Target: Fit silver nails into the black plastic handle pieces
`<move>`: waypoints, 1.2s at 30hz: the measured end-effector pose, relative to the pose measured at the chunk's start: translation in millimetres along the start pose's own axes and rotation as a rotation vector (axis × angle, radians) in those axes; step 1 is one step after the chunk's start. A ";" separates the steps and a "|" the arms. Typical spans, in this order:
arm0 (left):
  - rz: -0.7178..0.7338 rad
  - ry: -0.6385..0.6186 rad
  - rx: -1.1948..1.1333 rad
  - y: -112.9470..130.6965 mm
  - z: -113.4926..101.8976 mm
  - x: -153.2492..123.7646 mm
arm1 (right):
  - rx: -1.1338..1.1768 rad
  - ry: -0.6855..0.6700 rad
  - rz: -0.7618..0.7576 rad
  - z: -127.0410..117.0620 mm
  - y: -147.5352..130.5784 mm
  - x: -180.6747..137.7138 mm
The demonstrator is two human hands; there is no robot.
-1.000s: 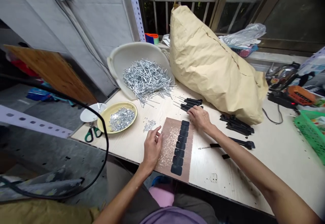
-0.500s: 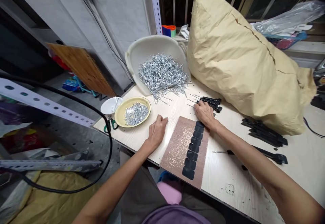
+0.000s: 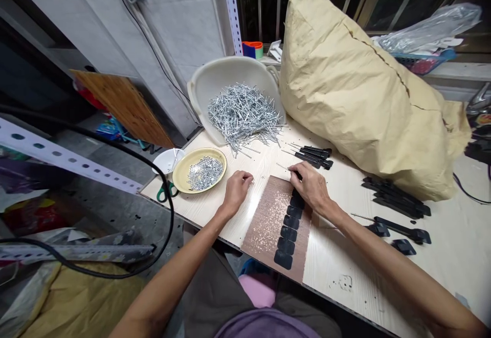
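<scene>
Near the middle of the pale, wood-grained worktop (image 3: pixel 330 256), your right hand (image 3: pixel 312 187) was gripping a slim black handle (image 3: pixel 298 175) between thumb and fingers, and a thin metal rod (image 3: pixel 283 166) stuck out from it toward the left. That hand was over the far end of a flat brown board (image 3: pixel 261 248), partly covering a row of black squares (image 3: pixel 284 260) with rounded corners and a smooth, dull surface. They lay in a line along the board's right side, running from near to far, while pale flecks (image 3: pixel 274 215) speckled its left part.

To the left of the board, your left hand (image 3: pixel 237 188) was low over the worktop, its fingers curled and the tips drawn together; whether they pinched something small, I could not tell.

Farther left stood a shallow, rounded yellow dish (image 3: pixel 180 173) of glinting silver bits (image 3: pixel 205 173), with green-handled scissors (image 3: pixel 164 192) and a white bowl (image 3: pixel 166 160) just beside it. On the far side, a whitish basin (image 3: pixel 230 69) held a tangled heap of shiny metal pins (image 3: pixel 245 115). To its right slumped a creased tan paper sack (image 3: pixel 368 92). On the right lay a pile of long, dull black strips (image 3: pixel 395 198).
</scene>
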State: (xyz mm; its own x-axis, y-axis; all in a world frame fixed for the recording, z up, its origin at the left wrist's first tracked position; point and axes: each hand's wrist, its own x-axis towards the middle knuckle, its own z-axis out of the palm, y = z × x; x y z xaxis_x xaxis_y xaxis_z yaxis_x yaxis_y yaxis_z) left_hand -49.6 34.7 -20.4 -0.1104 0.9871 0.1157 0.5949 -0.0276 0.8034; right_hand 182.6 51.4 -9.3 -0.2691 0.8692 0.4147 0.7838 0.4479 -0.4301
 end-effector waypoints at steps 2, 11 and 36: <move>-0.173 -0.013 -0.334 7.4 -0.6 -5.1 | 0.067 -0.042 -0.045 -1.1 -17.2 -8.6; -0.368 -0.069 -0.999 47.6 0.8 -31.9 | -0.036 -0.063 -0.114 -5.8 -55.8 -26.6; -0.242 -0.226 -0.875 52.0 0.9 -45.5 | -0.379 0.078 -0.274 -24.7 -53.1 -49.8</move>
State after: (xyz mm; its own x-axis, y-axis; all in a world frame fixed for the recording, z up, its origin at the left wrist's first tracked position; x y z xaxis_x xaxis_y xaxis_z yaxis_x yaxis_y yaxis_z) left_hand -12.8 -11.6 15.6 0.0589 0.9862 -0.1549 -0.2455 0.1647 0.9553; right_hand 168.2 -20.9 12.7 -0.4630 0.7051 0.5371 0.8428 0.5379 0.0205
